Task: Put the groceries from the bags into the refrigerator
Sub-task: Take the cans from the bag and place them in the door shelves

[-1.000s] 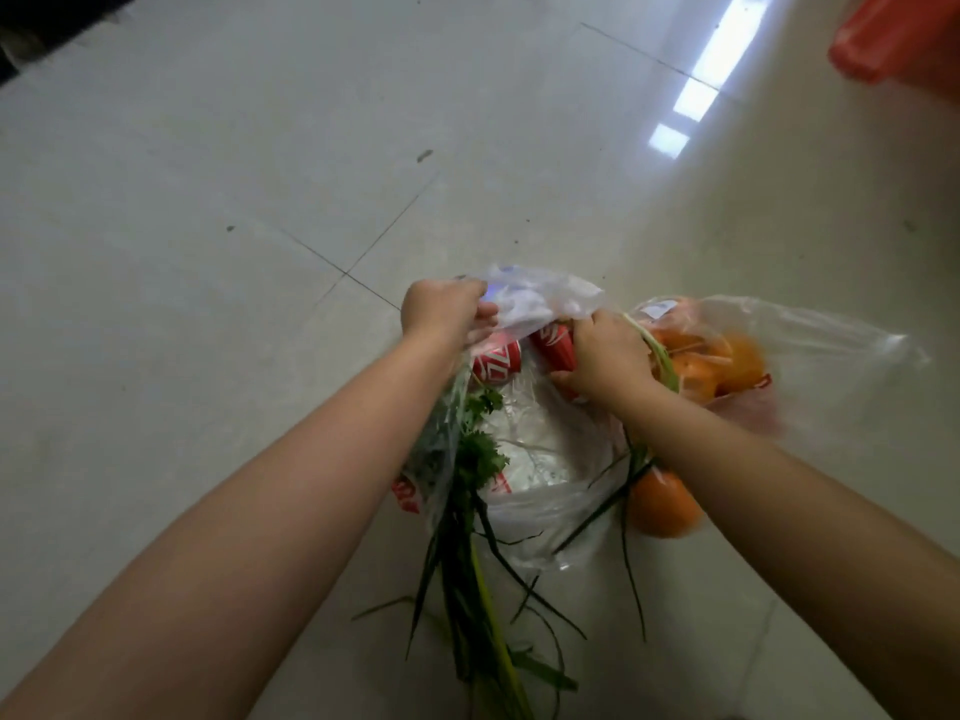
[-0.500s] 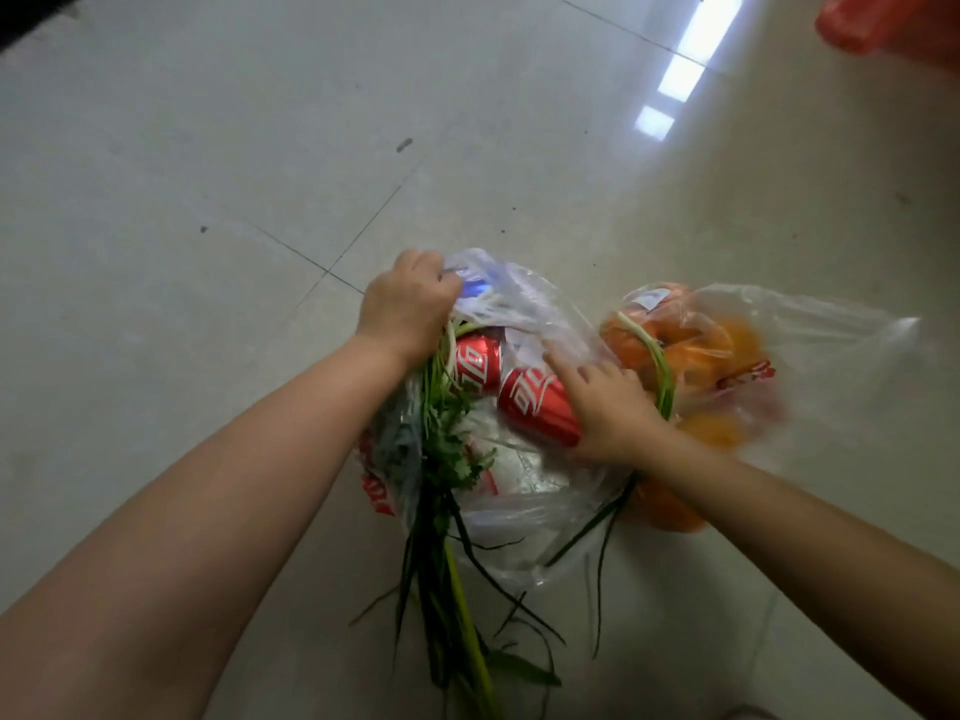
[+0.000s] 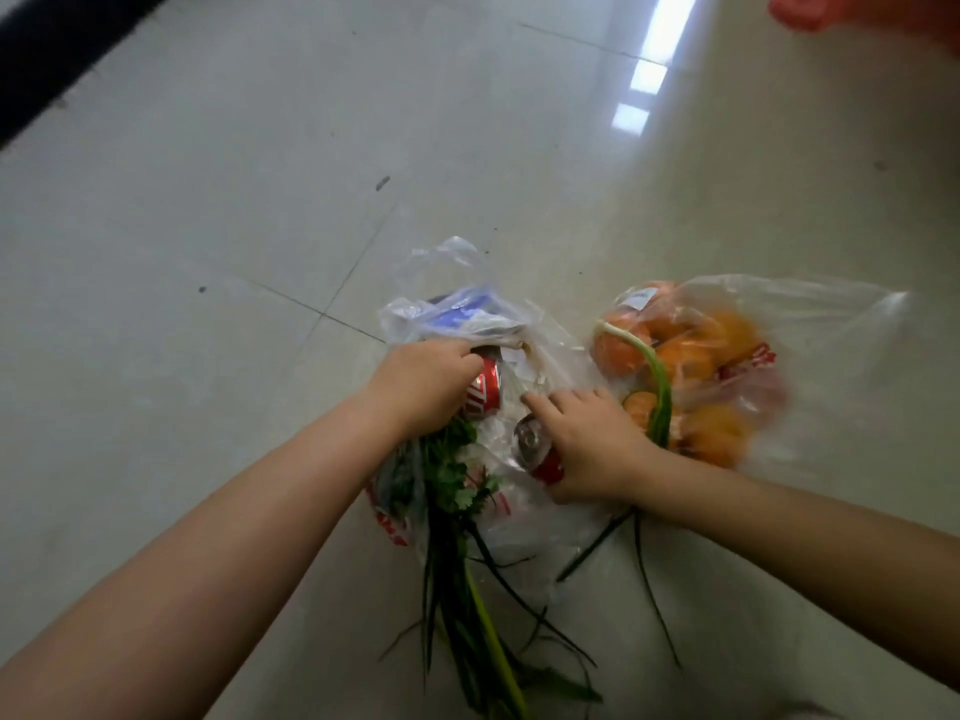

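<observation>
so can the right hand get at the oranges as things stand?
Probably not directly. The right hand grips a red can, and the oranges sit beside it inside their own clear bag, whose plastic covers them. It would need to free that grip first.
</observation>
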Tool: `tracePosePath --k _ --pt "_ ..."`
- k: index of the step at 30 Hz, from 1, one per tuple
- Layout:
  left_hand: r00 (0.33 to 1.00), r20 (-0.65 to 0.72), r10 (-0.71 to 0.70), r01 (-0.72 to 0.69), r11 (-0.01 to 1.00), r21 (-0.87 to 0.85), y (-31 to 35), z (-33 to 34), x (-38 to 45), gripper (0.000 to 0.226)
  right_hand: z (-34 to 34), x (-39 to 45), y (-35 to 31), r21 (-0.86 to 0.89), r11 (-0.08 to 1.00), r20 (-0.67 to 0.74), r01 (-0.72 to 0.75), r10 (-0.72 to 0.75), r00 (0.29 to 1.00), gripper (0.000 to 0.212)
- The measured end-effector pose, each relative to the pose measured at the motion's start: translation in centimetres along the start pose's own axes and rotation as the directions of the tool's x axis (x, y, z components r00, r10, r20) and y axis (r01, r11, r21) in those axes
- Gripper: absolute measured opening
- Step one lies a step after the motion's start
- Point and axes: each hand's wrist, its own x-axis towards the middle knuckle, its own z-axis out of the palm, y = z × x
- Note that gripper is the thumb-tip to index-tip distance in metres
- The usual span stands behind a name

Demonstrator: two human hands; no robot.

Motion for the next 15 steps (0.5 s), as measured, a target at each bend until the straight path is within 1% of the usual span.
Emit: tracePosePath --k 1,3,5,7,9,10,13,15 --pt "0.999 0.011 0.031 -0.031 0.998 0.050 1.3 -1.0 1.4 0.026 -0.6 -1.8 1.8 0.104 0.993 -0.063 -0.051 0.058 0.996 0.087" --pt "0.999 0.035 0.040 -0.044 0.994 0.105 2.0 -0.4 2.3 0.029 -1.1 -3.6 2.7 0.275 0.958 -0.124 -0.081 0.119 0.985 0.083" --pt "0.994 0.102 -0.025 0.008 0.986 0.167 3.0 0.8 3.4 0.035 -1.2 -4.8 3.1 0.374 0.922 -0.165 -0.102 0.174 0.971 0.080" --pt "0.981 0.157 -0.117 0.066 0.952 0.299 4.0 2.0 4.2 0.039 -1.0 -5.1 3.1 0.422 0.897 -0.156 -0.129 0.212 0.965 0.079" --pt "0.971 0.186 -0.151 0.059 0.904 0.423 4.2 2.6 4.7 0.039 -1.1 -4.9 2.9 0.450 0.884 -0.163 -0.123 0.217 0.962 0.077" --pt "0.966 0.202 -0.159 0.052 0.889 0.455 4.3 2.8 4.9 0.039 -1.2 -5.0 3.0 0.456 0.882 -0.173 -0.119 0.219 0.960 0.077" --pt "0.958 0.206 -0.202 0.085 0.881 0.466 5.1 3.3 5.4 0.040 -1.5 -5.6 3.5 0.475 0.871 -0.180 -0.123 0.234 0.956 0.077" --pt "0.964 0.175 -0.202 0.118 0.908 0.402 5.5 3.2 5.1 0.037 -1.9 -5.9 3.8 0.490 0.864 -0.191 -0.117 0.237 0.952 0.078"
